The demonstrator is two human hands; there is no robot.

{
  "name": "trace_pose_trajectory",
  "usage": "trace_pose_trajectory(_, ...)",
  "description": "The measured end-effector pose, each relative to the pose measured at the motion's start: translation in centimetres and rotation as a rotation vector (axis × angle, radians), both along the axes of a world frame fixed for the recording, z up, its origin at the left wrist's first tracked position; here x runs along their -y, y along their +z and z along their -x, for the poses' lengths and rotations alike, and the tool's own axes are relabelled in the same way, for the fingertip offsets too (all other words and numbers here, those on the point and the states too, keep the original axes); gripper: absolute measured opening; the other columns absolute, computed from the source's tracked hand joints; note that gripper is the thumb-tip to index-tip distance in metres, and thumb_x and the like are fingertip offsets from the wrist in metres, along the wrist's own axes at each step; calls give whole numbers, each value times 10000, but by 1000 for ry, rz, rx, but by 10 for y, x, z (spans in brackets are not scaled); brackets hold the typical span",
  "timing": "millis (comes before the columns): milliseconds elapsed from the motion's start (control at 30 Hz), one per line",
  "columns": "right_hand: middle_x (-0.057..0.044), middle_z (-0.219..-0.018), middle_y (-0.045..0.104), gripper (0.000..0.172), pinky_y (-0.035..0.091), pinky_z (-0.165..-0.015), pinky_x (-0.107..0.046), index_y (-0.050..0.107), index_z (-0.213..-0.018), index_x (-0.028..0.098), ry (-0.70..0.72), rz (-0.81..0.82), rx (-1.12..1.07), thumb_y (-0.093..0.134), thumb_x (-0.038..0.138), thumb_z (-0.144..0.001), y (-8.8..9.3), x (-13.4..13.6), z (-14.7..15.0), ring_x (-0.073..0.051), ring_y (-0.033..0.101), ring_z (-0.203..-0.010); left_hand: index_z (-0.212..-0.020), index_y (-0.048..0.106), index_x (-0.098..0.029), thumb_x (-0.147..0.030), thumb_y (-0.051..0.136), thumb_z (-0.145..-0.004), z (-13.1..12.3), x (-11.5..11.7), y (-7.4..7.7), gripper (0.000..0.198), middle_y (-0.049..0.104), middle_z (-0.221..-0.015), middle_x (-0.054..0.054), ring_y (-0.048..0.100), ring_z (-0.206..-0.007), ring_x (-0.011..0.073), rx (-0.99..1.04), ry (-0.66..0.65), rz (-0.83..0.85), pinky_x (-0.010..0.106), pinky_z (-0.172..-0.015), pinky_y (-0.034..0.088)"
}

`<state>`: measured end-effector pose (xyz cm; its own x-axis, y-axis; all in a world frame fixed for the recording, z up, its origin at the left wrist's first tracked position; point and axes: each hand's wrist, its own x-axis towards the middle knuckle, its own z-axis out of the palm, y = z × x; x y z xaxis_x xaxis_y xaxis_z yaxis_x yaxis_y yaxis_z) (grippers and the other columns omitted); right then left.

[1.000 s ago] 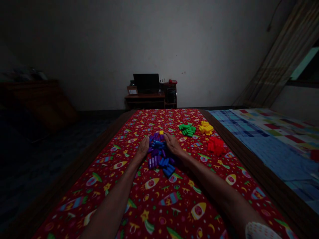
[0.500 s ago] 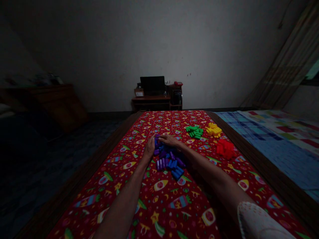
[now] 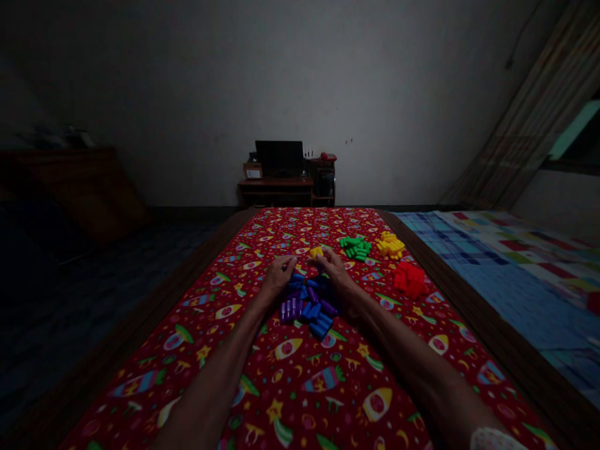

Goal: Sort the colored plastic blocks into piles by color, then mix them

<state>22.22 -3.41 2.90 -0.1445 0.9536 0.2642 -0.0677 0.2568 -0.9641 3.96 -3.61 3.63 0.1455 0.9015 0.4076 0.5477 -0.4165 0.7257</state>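
Left hand (image 3: 276, 278) on blue-purple blocks (image 3: 307, 303); right hand (image 3: 336, 274) fingers (image 3: 324, 258) hold a yellow block (image 3: 317, 252)

Glossy plastic blocks (image 3: 307, 303) on matt printed cloth (image 3: 300, 387).

Dim bedroom at home: bed with red rocket-print sheet (image 3: 300, 387) in a wooden frame, second mattress with checked sheet (image 3: 510, 262) beside it, small desk (image 3: 276, 187) with dark monitor (image 3: 279, 157) at the plain far wall, curtain (image 3: 539, 119) at the right.

Left hand (image 3: 277, 276) and right hand (image 3: 334, 270) far forward, curled, close together
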Motion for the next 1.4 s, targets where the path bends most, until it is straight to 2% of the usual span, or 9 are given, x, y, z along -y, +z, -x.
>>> trace_pose_trajectory(133,-16,-858,628,293,480,-755,-268,571,-885,203,-5,-69,3,573,487,-812,5,0,8,-168,590,-842,-1038,702,-196,-474,530,-787,-21,7,12,412,740,-1049,65,676,-959,245,-89,-151,46,358,-890,511)
trace_pose_trajectory(267,-5,-849,647,366,472,-760,-266,630,-868,196,71,-117,-55,648,532,-725,8,0,15,-159,588,-814,-880,721,-157,-455,511,-741,-28,7,10,390,758,-882,63,691,-832,260,-84,-153,142,341,-754,541)
trace_pose_trajectory(367,-9,-804,664,376,475,-727,-270,665,-805,177,25,-109,-93,708,518,-654,12,-3,12,-157,595,-770,-857,713,-152,-458,487,-748,-25,4,7,396,754,-846,59,687,-794,254,-90,-141,121,335,-727,537)
trace_pose_trajectory(600,-13,-705,657,414,433,-597,-233,684,-748,163,-242,-102,-82,648,569,-675,42,-16,-53,-129,567,-643,-846,701,-190,-506,474,-779,-11,-7,0,394,743,-943,86,663,-912,262,-208,21,-13,359,-849,504)
trace_pose_trajectory(700,-26,-702,661,389,415,-574,-228,694,-741,145,-323,-128,182,601,522,-737,60,-25,-103,-133,576,-629,-868,691,-180,-479,450,-810,-2,-11,-4,388,732,-958,103,656,-902,258,-297,84,-45,363,-841,507)
trace_pose_trajectory(867,-68,-808,707,206,436,-669,-239,733,-833,123,-651,-88,974,630,278,-746,86,-56,-183,-185,646,-787,-851,663,-191,-421,426,-861,7,-10,-8,330,709,-921,102,631,-919,254,-472,156,-194,364,-846,491)
trace_pose_trajectory(1000,-119,-988,712,242,455,-706,-236,734,-955,137,-580,95,1418,623,257,-776,92,-76,-212,-209,656,-920,-855,651,-187,-407,398,-890,10,-8,-12,337,693,-899,104,631,-898,259,-543,172,-249,370,-823,483)
trace_pose_trajectory(1233,-133,-983,710,309,490,-727,-259,720,-1025,127,-502,243,1535,680,233,-737,82,-87,-216,-229,668,-929,-848,636,-189,-424,359,-922,17,-9,-14,371,689,-891,99,629,-890,253,-625,205,-259,359,-806,473)
trace_pose_trajectory(1400,-189,-1142,664,358,493,-799,-329,678,-1113,115,-551,244,1568,600,325,-834,81,-85,-216,-280,635,-1038,-862,641,-185,-429,355,-920,18,-9,-15,380,693,-904,110,631,-884,263,-621,222,-265,373,-800,479)
